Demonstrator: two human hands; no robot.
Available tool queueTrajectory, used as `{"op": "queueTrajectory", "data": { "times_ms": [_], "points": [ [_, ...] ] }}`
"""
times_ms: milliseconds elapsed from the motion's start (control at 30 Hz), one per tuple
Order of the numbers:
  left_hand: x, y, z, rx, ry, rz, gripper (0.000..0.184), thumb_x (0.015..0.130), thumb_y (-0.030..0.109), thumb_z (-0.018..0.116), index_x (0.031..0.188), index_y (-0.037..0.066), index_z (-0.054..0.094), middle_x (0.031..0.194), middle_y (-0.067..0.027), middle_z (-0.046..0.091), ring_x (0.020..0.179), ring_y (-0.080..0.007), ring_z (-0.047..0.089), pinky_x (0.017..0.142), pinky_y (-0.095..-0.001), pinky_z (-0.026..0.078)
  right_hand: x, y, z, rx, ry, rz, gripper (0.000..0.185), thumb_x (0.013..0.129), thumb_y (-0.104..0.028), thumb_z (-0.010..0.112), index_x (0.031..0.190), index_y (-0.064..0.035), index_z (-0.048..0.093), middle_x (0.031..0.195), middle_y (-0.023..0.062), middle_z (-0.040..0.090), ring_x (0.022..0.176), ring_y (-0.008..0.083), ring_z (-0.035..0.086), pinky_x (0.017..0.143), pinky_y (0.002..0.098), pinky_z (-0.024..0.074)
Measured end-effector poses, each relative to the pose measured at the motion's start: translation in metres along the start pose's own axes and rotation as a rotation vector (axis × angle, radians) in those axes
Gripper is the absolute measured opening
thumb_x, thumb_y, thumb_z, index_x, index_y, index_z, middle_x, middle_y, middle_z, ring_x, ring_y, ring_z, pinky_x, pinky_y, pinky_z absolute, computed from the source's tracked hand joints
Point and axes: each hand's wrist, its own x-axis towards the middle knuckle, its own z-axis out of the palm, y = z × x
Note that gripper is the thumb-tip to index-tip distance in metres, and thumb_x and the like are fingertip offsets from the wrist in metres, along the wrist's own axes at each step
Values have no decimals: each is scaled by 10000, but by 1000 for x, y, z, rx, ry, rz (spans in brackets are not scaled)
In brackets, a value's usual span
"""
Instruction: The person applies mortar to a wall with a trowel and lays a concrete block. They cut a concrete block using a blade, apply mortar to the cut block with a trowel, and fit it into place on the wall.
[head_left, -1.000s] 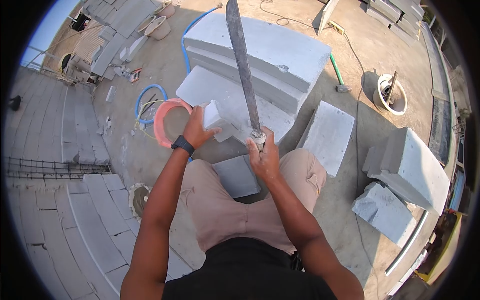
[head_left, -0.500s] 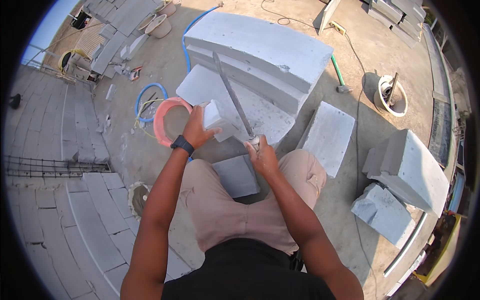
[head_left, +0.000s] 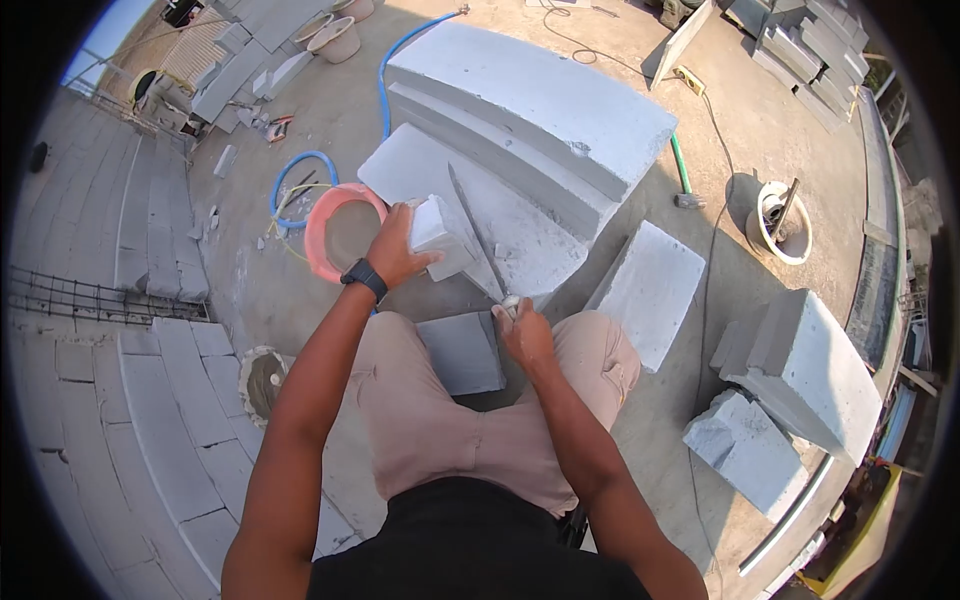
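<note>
My left hand (head_left: 398, 250), with a dark watch on its wrist, is closed on a small pale block (head_left: 430, 224), thumb along its near side. This block rests on a larger flat block (head_left: 398, 165). My right hand (head_left: 527, 335) grips the short handle of a long narrow-bladed tool (head_left: 474, 222). The blade points away from me, just right of the small block, and appears nearly edge-on; whether it touches that block I cannot tell. Behind it stands a big stepped block (head_left: 540, 95). Between my knees lies a grey block (head_left: 460, 350).
A pink bucket (head_left: 318, 222) and blue hose (head_left: 274, 190) are at the left. To the right are a block (head_left: 652, 295), a green-handled hammer (head_left: 683, 170), a white bucket of tools (head_left: 795, 240), a cable (head_left: 715, 220) and broken blocks (head_left: 748, 450). Stacked blocks line the left.
The blade has turned from showing its flat side to nearly edge-on, and its tip has dropped and come nearer. My left hand keeps hold of the small block. The view has shifted slightly.
</note>
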Motion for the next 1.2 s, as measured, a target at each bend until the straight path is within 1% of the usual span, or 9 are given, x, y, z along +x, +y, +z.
{"op": "queueTrajectory", "data": {
  "times_ms": [100,333,400,533,600,800,967,1100,1200],
  "points": [
    [-11,-1,6,-14,15,2,853,683,258,832,1358,-15,390,1216,-202,501,1166,-351,492,1006,-410,388,-10,-22,-12,84,49,-2,482,912,-406,609,985,62,516,837,326,645,807,505,630,728,548,489],
    [-3,-2,3,24,24,34,841,686,264,834,1352,-4,395,1229,-207,498,1177,-358,485,1010,-419,389,6,2,7,-47,40,-73,431,919,-383,611,942,39,523,810,301,651,768,481,639,683,532,493],
    [-11,-2,10,17,2,23,842,685,264,836,1351,-4,396,1229,-209,498,1180,-360,483,1014,-418,387,-7,-11,-5,71,39,-30,483,924,-427,578,1011,42,501,822,314,652,804,500,636,729,559,487],
    [-8,1,6,-10,20,3,842,677,260,839,1348,-2,403,1239,-209,492,1192,-362,480,1027,-414,382,4,3,9,-18,-4,13,502,916,-435,584,1058,41,510,867,318,652,852,485,639,756,547,486],
    [-10,2,7,-17,5,-13,839,677,257,838,1348,-1,404,1244,-209,489,1196,-361,479,1030,-413,381,5,10,15,-86,-12,21,468,896,-417,631,955,38,541,835,295,650,813,470,638,712,510,489],
    [-14,3,8,-57,29,-27,842,679,244,835,1357,8,395,1256,-205,484,1203,-354,474,1029,-411,383,14,24,11,121,76,-38,459,888,-413,641,931,40,578,851,290,651,825,471,634,716,504,486],
    [-23,-8,10,-152,59,4,856,673,231,841,1365,9,389,1252,-198,487,1201,-340,474,1024,-400,386,4,20,1,-4,186,-14,462,893,-429,630,944,26,571,835,269,662,797,459,646,716,504,490],
    [-26,-9,9,-133,76,6,867,663,218,848,1369,11,389,1249,-195,488,1194,-338,477,1020,-398,389,-5,-10,-24,132,225,-155,389,907,-373,637,959,6,561,772,220,667,701,432,645,646,475,491],
    [-23,0,10,-136,39,-35,876,657,216,851,1373,13,390,1239,-199,489,1185,-346,479,1016,-402,391,-27,-74,-59,310,248,-287,325,918,-314,639,958,-8,538,751,201,667,668,416,640,609,452,488]
  ]
}}
